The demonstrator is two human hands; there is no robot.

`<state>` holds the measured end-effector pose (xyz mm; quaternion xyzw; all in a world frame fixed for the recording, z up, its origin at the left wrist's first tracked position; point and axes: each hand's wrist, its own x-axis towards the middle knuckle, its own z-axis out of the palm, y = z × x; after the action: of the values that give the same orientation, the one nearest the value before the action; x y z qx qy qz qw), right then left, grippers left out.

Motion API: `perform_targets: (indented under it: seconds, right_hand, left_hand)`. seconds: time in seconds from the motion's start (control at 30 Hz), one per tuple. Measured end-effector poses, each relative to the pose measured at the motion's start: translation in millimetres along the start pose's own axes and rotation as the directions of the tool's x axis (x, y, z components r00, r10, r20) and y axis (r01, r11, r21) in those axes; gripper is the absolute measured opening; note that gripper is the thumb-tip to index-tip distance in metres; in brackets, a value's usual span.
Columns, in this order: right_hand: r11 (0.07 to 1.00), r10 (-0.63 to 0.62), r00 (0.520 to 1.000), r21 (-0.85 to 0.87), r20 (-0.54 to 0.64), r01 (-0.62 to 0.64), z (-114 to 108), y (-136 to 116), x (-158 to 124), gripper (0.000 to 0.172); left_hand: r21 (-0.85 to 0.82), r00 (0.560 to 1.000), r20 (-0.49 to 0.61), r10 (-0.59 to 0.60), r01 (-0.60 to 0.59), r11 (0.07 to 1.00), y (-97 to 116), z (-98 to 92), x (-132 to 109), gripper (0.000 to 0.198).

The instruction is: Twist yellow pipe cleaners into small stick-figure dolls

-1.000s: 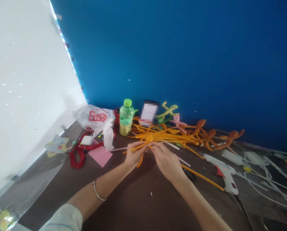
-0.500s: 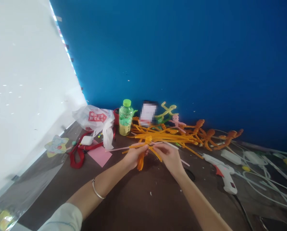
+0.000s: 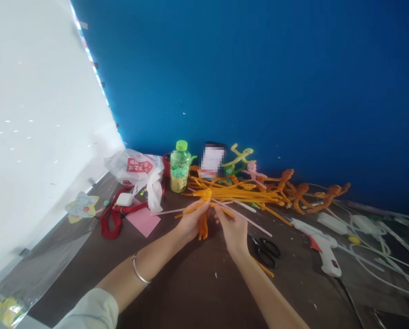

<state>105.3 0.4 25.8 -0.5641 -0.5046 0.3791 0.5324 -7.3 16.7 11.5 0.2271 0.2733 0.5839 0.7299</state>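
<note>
My left hand (image 3: 191, 220) is closed around an orange pipe-cleaner figure (image 3: 203, 228), whose wound top (image 3: 207, 195) sticks up above the thumb and whose loose strands hang below. My right hand (image 3: 234, 228) pinches orange pipe cleaner at the figure's right side, with fingertips close to the left hand. A pale pink pipe cleaner (image 3: 255, 222) runs out to the right past my right hand, and another pink length (image 3: 168, 212) reaches left. Beyond the hands lies a pile of orange pipe cleaners (image 3: 245, 195). Black scissors (image 3: 268, 251) rest right of my right wrist.
At the back stand a green-capped bottle (image 3: 180, 169), a phone (image 3: 212, 161) and a plastic bag (image 3: 130, 164). Orange twisted figures (image 3: 298, 197) and a pink one (image 3: 253, 172) lie right. A glue gun (image 3: 319, 244) and white cables (image 3: 379, 265) lie farther right; pink paper (image 3: 144, 221) lies left.
My right hand has moved left and down, closer to my left hand, uncovering the scissors. The pink length on the right now shows in front of my right hand's fingers.
</note>
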Motion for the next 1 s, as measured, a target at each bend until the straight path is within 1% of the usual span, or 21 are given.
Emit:
perform_targets:
  seconds: [0.03,0.1,0.13,0.2,0.27,0.3,0.33,0.37,0.43,0.5,0.57,0.6,0.63,0.7,0.8,0.9,1.0]
  right_hand:
    - [0.993,0.086,0.996,0.082,0.005,-0.087,1.3,0.0,0.7,0.032]
    - [0.938,0.234,0.972,0.257,0.034,-0.234,4.0,-1.7,1.5,0.032]
    - [0.891,0.301,0.951,0.337,0.063,-0.305,5.3,-3.4,1.4,0.031]
    - [0.779,0.422,0.894,0.446,0.149,-0.441,7.7,-7.4,0.8,0.028]
    - [0.697,0.492,0.845,0.486,0.211,-0.527,9.2,-10.6,-0.3,0.027]
    - [0.685,0.506,0.836,0.489,0.215,-0.540,9.6,-11.5,-0.7,0.027]
    - [0.692,0.507,0.838,0.484,0.202,-0.535,9.7,-11.8,-1.1,0.028]
    - [0.715,0.499,0.848,0.468,0.178,-0.519,9.4,-11.8,-1.3,0.028]
    - [0.796,0.454,0.881,0.383,0.134,-0.468,7.3,-10.9,-1.0,0.027]
    - [0.901,0.366,0.922,0.201,0.124,-0.384,3.5,-10.3,0.1,0.027]
    - [0.973,0.231,0.960,-0.028,0.159,-0.229,-1.0,-10.6,1.7,0.024]
    - [0.982,0.156,0.971,-0.138,0.184,-0.131,-3.1,-11.2,2.6,0.020]
    - [0.971,0.083,0.974,-0.237,0.211,-0.031,-4.8,-12.0,3.3,0.016]
    - [0.903,-0.055,0.968,-0.400,0.246,0.153,-7.0,-13.8,4.2,0.014]
    - [0.738,-0.218,0.933,-0.576,0.288,0.350,-7.8,-16.6,3.7,0.020]
    - [0.591,-0.290,0.891,-0.667,0.349,0.453,-7.7,-19.6,1.2,0.025]
    - [0.463,-0.293,0.874,-0.743,0.387,0.484,-8.8,-22.6,-2.2,0.025]
  left_hand:
    - [0.014,1.000,-0.001,0.010,-0.010,1.000,-0.2,0.0,0.1,0.023]
    - [0.051,0.999,0.000,0.039,-0.039,0.998,-0.1,0.4,-0.2,0.024]
    - [0.078,0.998,0.003,0.060,-0.060,0.995,0.2,0.8,-0.6,0.024]
    - [0.145,0.995,0.008,0.101,-0.101,0.984,1.2,2.1,-2.1,0.024]
    - [0.220,0.990,0.010,0.138,-0.136,0.966,2.5,3.7,-4.1,0.024]
    - [0.257,0.987,0.011,0.157,-0.155,0.954,3.2,4.5,-5.1,0.023]
    - [0.290,0.983,0.008,0.183,-0.178,0.941,3.8,5.1,-6.0,0.022]
    - [0.318,0.976,0.004,0.216,-0.206,0.925,4.2,5.5,-6.6,0.021]
    - [0.371,0.961,0.004,0.275,-0.257,0.892,4.1,5.3,-7.2,0.021]
    - [0.416,0.951,0.015,0.308,-0.286,0.863,2.8,3.8,-6.8,0.022]
    - [0.448,0.944,0.035,0.328,-0.309,0.839,0.6,1.6,-5.8,0.023]
    - [0.459,0.940,0.044,0.337,-0.319,0.829,-0.5,0.4,-5.1,0.023]
    - [0.469,0.937,0.051,0.346,-0.328,0.820,-1.5,-0.6,-4.5,0.024]
    - [0.480,0.932,0.054,0.358,-0.338,0.810,-2.9,-2.1,-3.5,0.025]
    - [0.482,0.932,0.050,0.360,-0.338,0.809,-3.6,-3.6,-2.4,0.026]
    - [0.496,0.931,0.058,0.360,-0.340,0.799,-3.7,-4.5,-1.6,0.027]
    - [0.483,0.925,0.064,0.374,-0.357,0.800,-3.8,-4.7,-1.2,0.028]
